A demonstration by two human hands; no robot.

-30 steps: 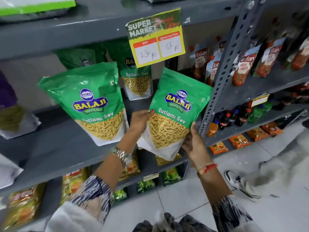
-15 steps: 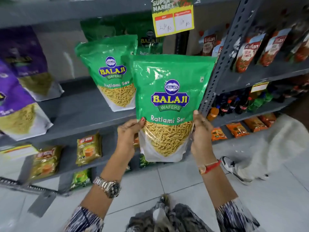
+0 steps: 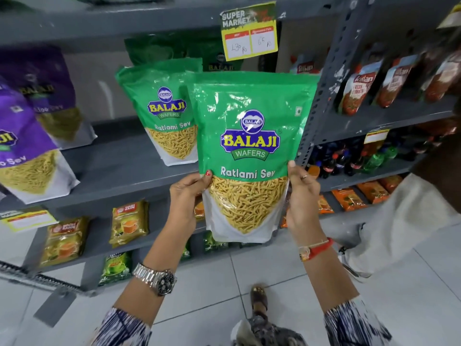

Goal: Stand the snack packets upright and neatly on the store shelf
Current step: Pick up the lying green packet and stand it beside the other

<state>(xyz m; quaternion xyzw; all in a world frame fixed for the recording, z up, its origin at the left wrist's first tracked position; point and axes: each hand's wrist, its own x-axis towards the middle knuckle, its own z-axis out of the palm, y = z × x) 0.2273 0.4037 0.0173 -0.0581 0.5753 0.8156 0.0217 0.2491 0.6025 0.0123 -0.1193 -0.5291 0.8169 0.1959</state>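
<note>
Held item: one green Balaji Wafers "Ratlami Sev" packet (image 3: 252, 156), upright, label facing the camera, carried in the air in front of the grey shelf (image 3: 119, 168) and not resting on it. Left hand (image 3: 185, 203): grips the packet's lower left edge, thumb on the front, fingers (image 3: 199, 177) clamped around the side; a metal watch (image 3: 157, 277) sits on that wrist. Right hand (image 3: 303, 203): grips the lower right edge, fingers closed on the packet, a ring on one finger, a red band (image 3: 315, 249) at the wrist. Shelf stock, same level: a second green Ratlami Sev packet (image 3: 164, 113) standing just behind and left of the held one, partly covered by it; further green packets at the back, dim and blurred; two purple sev packets (image 3: 27, 146) at the left, leaning. Signage: a yellow price card (image 3: 249, 33) hanging from the shelf above, handwritten figures on it. Lower shelves: small yellow and green packets (image 3: 129, 223), upright. Adjoining bay at right: red tomato sauce pouches (image 3: 356, 91), bottles of soft drink (image 3: 349, 161) below them, orange packets (image 3: 349, 199) lower still. Floor: pale tiles (image 3: 212, 283).
</note>
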